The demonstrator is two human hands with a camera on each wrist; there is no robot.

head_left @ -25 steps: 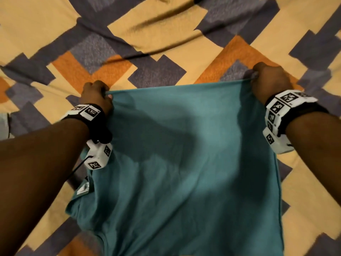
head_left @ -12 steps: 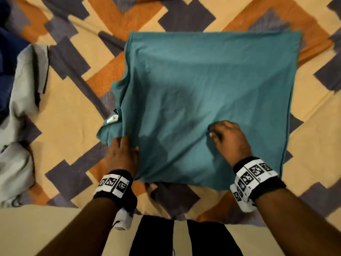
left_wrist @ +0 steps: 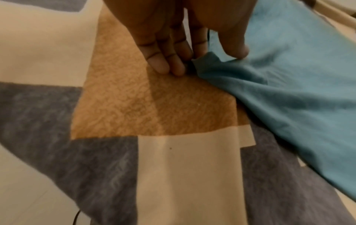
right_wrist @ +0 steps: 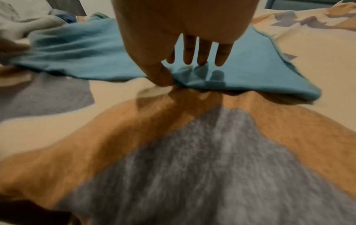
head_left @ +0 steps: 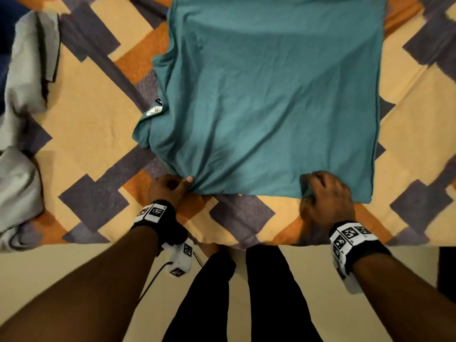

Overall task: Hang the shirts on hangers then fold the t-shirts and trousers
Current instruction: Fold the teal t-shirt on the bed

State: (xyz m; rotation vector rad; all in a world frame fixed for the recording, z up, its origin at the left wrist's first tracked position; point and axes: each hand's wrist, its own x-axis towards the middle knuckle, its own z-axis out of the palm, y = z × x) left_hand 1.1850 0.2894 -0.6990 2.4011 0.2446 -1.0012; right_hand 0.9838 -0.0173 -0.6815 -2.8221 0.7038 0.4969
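A teal t-shirt (head_left: 269, 95) lies folded flat on the patterned bedspread (head_left: 93, 124), its white label sticking out on the left side. My left hand (head_left: 170, 187) pinches the near left corner of the t-shirt (left_wrist: 269, 85) between thumb and fingers. At the near edge, towards the right, my right hand (head_left: 323, 193) grips a bunch of the t-shirt (right_wrist: 212, 76), thumb under the fold and fingers on top. The cloth wrinkles towards both grips.
A grey garment (head_left: 22, 134) lies crumpled at the bed's left side, with dark blue cloth (head_left: 7, 33) beyond it. The bed's near edge (head_left: 74, 243) runs just behind my wrists; my legs in black trousers (head_left: 246, 292) stand against it on a pale floor.
A second ago both hands held the t-shirt's far edge. They laid it down, smoothed it, then drew back to its near edge and took hold of it.
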